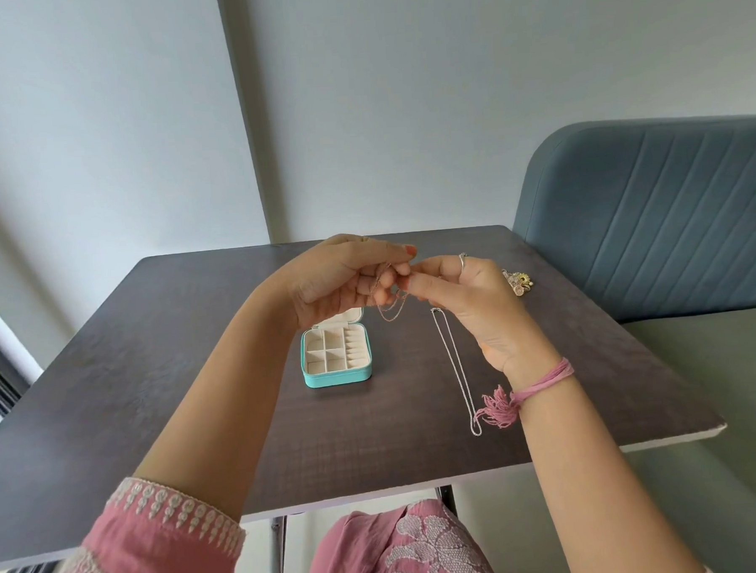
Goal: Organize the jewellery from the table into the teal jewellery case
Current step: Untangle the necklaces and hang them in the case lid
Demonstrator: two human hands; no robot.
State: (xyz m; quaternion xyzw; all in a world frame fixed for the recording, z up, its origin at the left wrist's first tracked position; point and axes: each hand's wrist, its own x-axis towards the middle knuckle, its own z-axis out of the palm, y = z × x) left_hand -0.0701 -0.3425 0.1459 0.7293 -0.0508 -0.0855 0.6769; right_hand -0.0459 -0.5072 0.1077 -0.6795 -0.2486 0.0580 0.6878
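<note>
We are pinching a thin chain (390, 305) between both hands, left hand (345, 279) and right hand (464, 299), gathering it above the open teal case (337, 378), seemingly so it fits a compartment.

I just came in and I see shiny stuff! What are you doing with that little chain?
A person holds a thin chain up above the table, pinched between the left hand and right hand. The teal jewellery case sits open below, its compartments looking empty. A silver necklace and a small pile of jewellery wait on the table.
</note>
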